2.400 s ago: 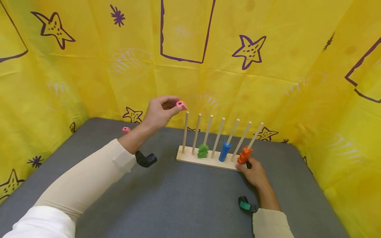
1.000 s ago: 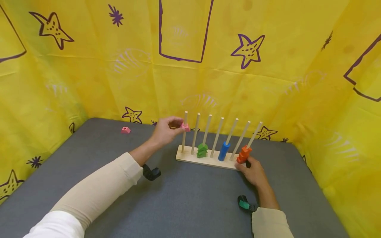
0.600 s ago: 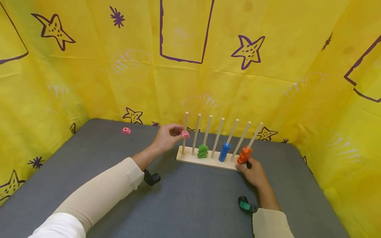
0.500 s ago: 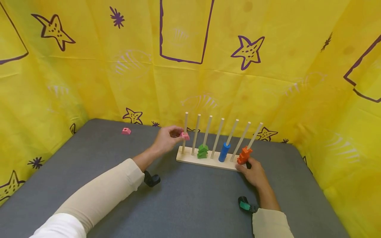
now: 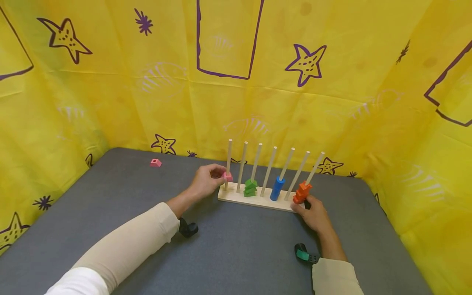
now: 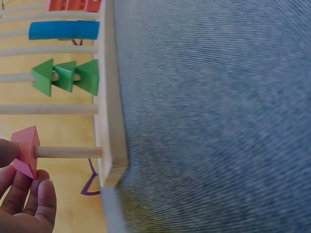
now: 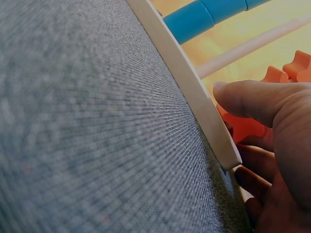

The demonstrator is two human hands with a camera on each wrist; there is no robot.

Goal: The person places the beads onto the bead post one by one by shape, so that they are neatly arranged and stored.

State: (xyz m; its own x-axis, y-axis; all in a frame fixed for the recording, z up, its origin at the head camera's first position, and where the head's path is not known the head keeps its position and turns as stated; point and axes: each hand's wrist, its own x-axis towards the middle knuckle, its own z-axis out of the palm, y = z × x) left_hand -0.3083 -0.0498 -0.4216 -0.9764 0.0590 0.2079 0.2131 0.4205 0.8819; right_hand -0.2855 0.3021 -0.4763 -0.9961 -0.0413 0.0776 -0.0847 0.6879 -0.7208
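Note:
My left hand (image 5: 204, 180) pinches a pink wooden block (image 5: 228, 177) between thumb and fingers. The leftmost peg passes through the block's hole; the left wrist view shows bare peg between the pink block (image 6: 25, 151) and the base. This stacking peg board (image 5: 236, 197) has a pale wooden base and several upright pegs. At its other end my right hand (image 5: 315, 213) grips the base, thumb in front and fingers curled round the end, beside a stack of orange star-shaped blocks (image 5: 302, 191). Some of those fingers are hidden in the head view.
Green triangular blocks (image 5: 250, 188) and blue cylinders (image 5: 277, 188) sit stacked on other pegs. A second pink block (image 5: 155, 163) lies on the grey table (image 5: 236, 250), back left. A yellow patterned cloth (image 5: 236, 102) hangs behind and at both sides.
My left hand has brought the pink block from above onto the leftmost peg and slid it down, low near the base. My right hand stays at the board's right end.

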